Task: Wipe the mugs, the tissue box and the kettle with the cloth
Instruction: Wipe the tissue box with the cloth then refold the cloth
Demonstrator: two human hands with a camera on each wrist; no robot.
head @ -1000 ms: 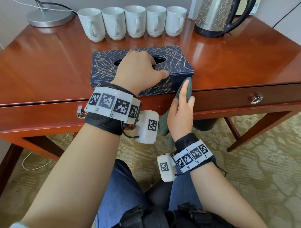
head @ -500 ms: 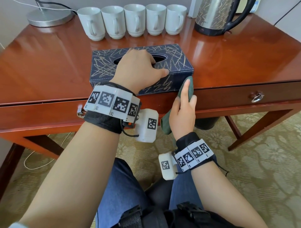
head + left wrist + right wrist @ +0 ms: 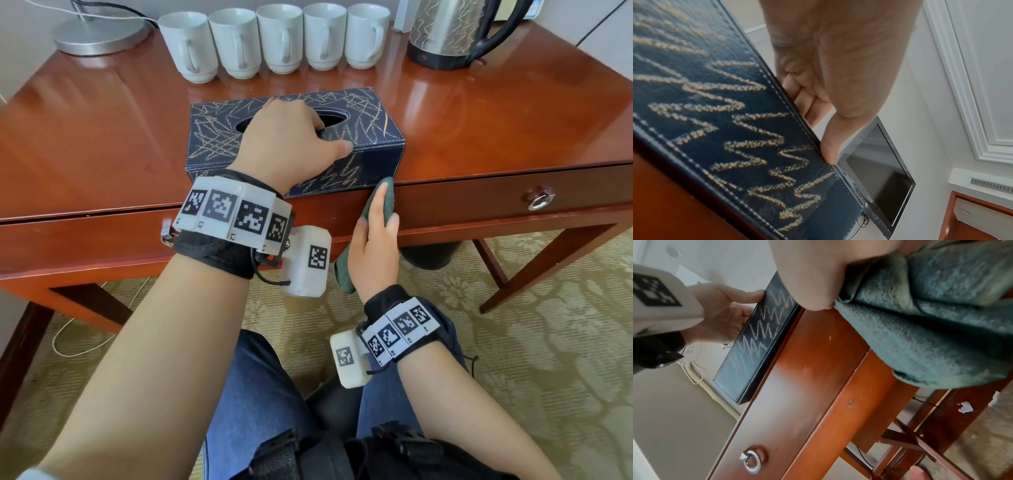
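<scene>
Tissue box (image 3: pixel 359 137) gripped by left hand (image 3: pixel 284 137); right hand (image 3: pixel 373 246) holds cloth (image 3: pixel 388 202).

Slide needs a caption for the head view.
Left hand steadies the tissue box while right hand presses a green cloth to its front corner.

Bright daylight; tabletop (image 3: pixel 479 113) glare; wrist views blurred

A hotel room is showing itself here: a polished wooden desk (image 3: pixel 102 137) is carrying five matching mugs (image 3: pixel 274 41) at twelve o'clock, a kettle (image 3: pixel 448 31) at one, a lamp base (image 3: pixel 99 32) at eleven; patterned carpet (image 3: pixel 548 342) is lying beneath, a television (image 3: pixel 879 175) standing nearby.
</scene>
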